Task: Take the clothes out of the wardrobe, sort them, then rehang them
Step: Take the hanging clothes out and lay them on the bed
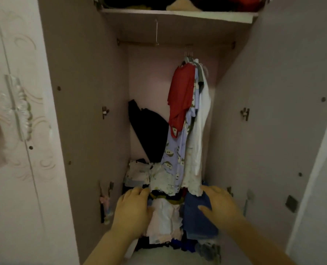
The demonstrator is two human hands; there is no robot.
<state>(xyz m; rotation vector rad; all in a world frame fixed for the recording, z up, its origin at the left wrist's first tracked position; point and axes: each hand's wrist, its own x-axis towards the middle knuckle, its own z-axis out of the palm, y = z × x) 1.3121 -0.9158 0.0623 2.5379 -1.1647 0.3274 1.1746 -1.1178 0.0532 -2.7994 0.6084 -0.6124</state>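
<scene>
Open wardrobe (149,77), hung clothes (185,111) dangling straight down, left hand (134,209) and right hand (220,204) spread on heaped pile (166,219)

one rail (139,43); one bare hanger (156,32); one red top (181,96); one lilac garment (175,155); one white garment (202,115).

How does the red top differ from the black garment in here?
The red top hangs from the rail; the black garment lies off the rail, slumped against the back wall. The red top presses against other hanging clothes; the black garment lies lower, to their left. Both sit above the pile.
</scene>
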